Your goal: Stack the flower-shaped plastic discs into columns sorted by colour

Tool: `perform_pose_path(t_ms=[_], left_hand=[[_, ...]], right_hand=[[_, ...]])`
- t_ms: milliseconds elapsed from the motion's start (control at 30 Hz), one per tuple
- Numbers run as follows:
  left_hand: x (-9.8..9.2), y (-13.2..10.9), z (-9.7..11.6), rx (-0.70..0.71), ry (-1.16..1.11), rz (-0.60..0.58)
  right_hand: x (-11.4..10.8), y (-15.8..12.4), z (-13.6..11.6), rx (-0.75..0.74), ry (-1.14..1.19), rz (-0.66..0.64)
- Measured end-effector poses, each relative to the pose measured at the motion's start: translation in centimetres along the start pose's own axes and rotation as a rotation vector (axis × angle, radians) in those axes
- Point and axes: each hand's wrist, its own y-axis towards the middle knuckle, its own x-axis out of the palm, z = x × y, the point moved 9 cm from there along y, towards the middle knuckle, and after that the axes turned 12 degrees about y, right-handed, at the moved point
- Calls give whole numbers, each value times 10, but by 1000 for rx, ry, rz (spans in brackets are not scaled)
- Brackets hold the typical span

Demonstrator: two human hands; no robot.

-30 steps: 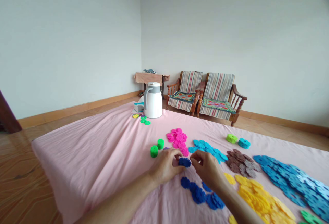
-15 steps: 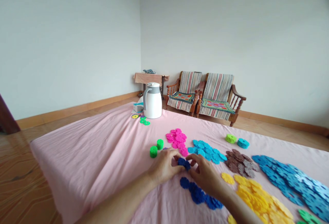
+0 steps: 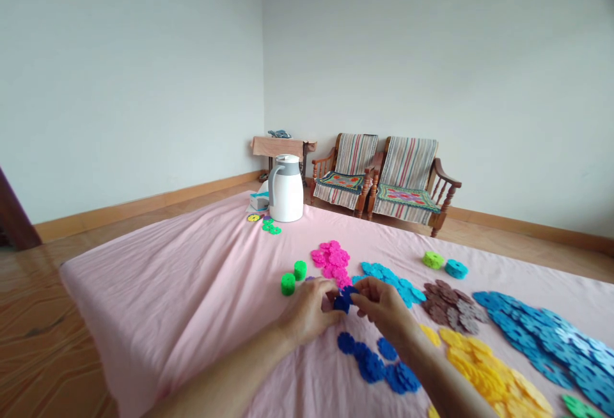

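Lower centre of the frame: the left hand (image 3: 311, 310) pinches dark-blue discs (image 3: 341, 304); the right hand (image 3: 384, 306) pinches another disc (image 3: 350, 292), overlapping them in view. A skewed fingertip grip could spill one onto the loose pile (image 3: 371, 367) below.

Pale walls (image 3: 432, 54), brown floor (image 3: 48, 328), two wooden armchairs (image 3: 437, 220) with striped covers (image 3: 411, 162), cloth-draped side table (image 3: 275, 147)

Navy discs (image 3: 343, 302): partly behind right hand (image 3: 382, 303), count unclear
Purple piece (image 3: 310, 278): mostly behind left hand (image 3: 307, 309)
Blue pile (image 3: 551, 338): cut by right edge
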Motion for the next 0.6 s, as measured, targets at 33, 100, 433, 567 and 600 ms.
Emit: perform_pose_path(t_ms=[33, 100, 433, 567, 600], left_hand=[[0, 0, 0, 2, -15, 2], [0, 0, 0, 7, -40, 8], [1, 0, -2, 7, -57, 24], [1, 0, 0, 8, -80, 6], [1, 0, 1, 9, -83, 6]], right_hand=[[-1, 0, -1, -7, 12, 13], [-1, 0, 0, -18, 14, 24], [7, 2, 13, -15, -102, 3], [2, -1, 7, -26, -107, 28], [0, -2, 5, -27, -125, 27]])
